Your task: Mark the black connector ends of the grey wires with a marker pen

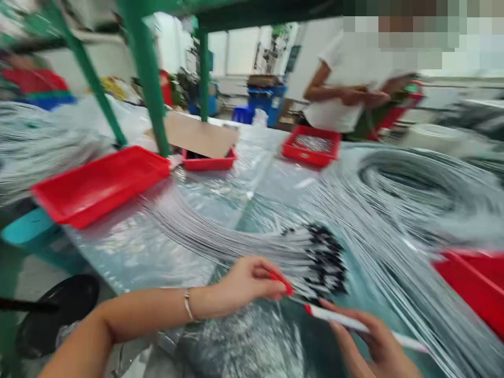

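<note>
A small red pen cap (284, 283) is pinched between the thumb and fingers of my left hand (248, 283). My right hand (370, 336) grips a white marker pen (342, 318) with a red collar, its tip pointing left toward the cap. A short gap separates cap and collar. Just beyond both hands lies a bundle of thin grey cables (236, 242), fanned across the table. Black connectors (325, 257) cluster at the bundle's right end, close to the pen.
A long red tray (102, 184) stands at the left by green posts (147, 84). Cardboard (192, 134) covers another red tray. One more red tray (311, 147) holds small parts. Coiled cables (413, 184) fill the right side, near a red bin (476, 283). A person (350, 89) stands opposite.
</note>
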Action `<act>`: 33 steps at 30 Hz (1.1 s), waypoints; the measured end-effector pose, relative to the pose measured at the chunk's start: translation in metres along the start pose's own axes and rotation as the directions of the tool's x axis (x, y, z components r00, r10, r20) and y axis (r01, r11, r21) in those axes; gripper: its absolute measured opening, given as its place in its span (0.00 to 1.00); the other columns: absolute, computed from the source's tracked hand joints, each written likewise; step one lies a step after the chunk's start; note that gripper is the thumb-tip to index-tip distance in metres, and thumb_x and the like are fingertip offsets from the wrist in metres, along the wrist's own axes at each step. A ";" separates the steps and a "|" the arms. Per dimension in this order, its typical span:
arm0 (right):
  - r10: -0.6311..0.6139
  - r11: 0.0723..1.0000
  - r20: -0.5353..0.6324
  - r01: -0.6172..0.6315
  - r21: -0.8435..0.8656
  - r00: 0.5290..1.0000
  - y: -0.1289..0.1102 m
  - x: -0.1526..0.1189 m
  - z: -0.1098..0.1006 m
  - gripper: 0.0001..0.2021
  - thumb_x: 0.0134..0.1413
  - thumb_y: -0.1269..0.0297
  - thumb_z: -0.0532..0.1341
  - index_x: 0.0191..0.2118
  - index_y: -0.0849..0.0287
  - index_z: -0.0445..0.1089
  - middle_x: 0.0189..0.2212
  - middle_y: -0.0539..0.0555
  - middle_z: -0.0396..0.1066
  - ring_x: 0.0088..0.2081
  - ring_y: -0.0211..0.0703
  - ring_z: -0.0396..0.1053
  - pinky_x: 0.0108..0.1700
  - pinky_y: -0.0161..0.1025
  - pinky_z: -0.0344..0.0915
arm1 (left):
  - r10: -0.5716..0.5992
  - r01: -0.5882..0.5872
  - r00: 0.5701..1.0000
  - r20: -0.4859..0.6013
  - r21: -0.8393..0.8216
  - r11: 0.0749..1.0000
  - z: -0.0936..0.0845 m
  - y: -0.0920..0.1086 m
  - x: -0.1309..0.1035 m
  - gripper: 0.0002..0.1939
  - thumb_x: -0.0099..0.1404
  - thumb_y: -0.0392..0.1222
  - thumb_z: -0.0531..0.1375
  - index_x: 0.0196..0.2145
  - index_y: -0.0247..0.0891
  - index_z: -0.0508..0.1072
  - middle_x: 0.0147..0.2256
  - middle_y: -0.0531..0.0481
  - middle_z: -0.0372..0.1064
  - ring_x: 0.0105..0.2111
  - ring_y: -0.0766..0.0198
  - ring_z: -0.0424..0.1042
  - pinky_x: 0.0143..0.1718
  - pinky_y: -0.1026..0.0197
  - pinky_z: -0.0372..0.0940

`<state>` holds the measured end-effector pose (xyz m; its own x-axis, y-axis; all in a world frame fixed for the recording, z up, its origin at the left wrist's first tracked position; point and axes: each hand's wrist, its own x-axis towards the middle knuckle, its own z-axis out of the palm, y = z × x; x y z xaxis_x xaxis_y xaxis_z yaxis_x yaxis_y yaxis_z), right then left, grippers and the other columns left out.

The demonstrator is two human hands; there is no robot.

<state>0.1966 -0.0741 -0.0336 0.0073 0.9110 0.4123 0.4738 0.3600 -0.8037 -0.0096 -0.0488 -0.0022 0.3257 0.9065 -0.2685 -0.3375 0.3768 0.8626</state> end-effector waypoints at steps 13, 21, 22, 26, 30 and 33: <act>0.152 0.986 0.069 -0.156 0.052 0.986 -0.010 -0.008 0.005 0.05 0.53 0.65 0.59 0.38 0.56 0.65 0.37 0.56 0.74 0.40 0.47 0.72 0.37 0.40 0.70 | -0.048 0.041 0.997 0.057 0.126 0.991 0.004 -0.002 0.003 0.13 0.49 0.38 0.67 0.29 0.33 0.66 0.34 0.48 0.74 0.31 0.67 0.72 0.34 0.64 0.67; 0.155 0.984 0.030 -0.157 0.079 0.987 -0.010 -0.009 0.002 0.06 0.54 0.66 0.60 0.38 0.56 0.65 0.39 0.56 0.74 0.42 0.47 0.71 0.38 0.39 0.69 | 0.113 -0.136 0.989 0.099 0.274 0.952 -0.002 0.003 0.006 0.10 0.54 0.39 0.65 0.30 0.34 0.68 0.29 0.51 0.72 0.31 0.69 0.71 0.32 0.67 0.65; 0.152 0.984 0.021 -0.154 0.088 0.988 -0.010 -0.008 0.002 0.06 0.54 0.66 0.60 0.38 0.55 0.64 0.39 0.56 0.74 0.42 0.46 0.71 0.38 0.39 0.69 | 0.122 -0.142 0.989 0.086 0.295 0.945 -0.004 0.004 0.007 0.10 0.55 0.40 0.64 0.31 0.34 0.68 0.30 0.51 0.72 0.31 0.69 0.71 0.33 0.67 0.65; 0.135 0.986 0.025 -0.137 0.094 0.991 -0.011 -0.007 0.001 0.06 0.54 0.67 0.60 0.38 0.56 0.64 0.39 0.56 0.73 0.41 0.46 0.72 0.39 0.40 0.69 | 0.089 -0.103 0.994 0.057 0.329 0.939 -0.010 0.006 0.009 0.13 0.57 0.44 0.62 0.35 0.36 0.65 0.31 0.51 0.69 0.33 0.67 0.70 0.35 0.64 0.66; 0.116 0.989 0.039 -0.119 0.086 0.993 -0.013 -0.006 -0.001 0.06 0.54 0.68 0.59 0.39 0.55 0.64 0.41 0.56 0.73 0.42 0.46 0.71 0.39 0.39 0.69 | 0.084 -0.165 0.984 0.160 0.608 0.777 -0.012 0.006 0.006 0.12 0.61 0.47 0.58 0.39 0.38 0.67 0.31 0.52 0.64 0.27 0.70 0.63 0.26 0.66 0.61; 0.102 0.991 0.041 -0.105 0.083 0.994 -0.013 -0.007 -0.002 0.07 0.54 0.69 0.59 0.39 0.54 0.64 0.41 0.55 0.72 0.43 0.44 0.71 0.40 0.38 0.69 | 0.062 -0.257 0.961 0.269 0.788 0.559 -0.010 0.009 0.003 0.11 0.65 0.48 0.53 0.36 0.39 0.69 0.29 0.52 0.63 0.25 0.70 0.59 0.24 0.66 0.55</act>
<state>0.1921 -0.0856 -0.0250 0.0195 0.9504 0.3104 0.3960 0.2778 -0.8752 -0.0206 -0.0406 0.0001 0.5297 0.8435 -0.0888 0.4239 -0.1726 0.8891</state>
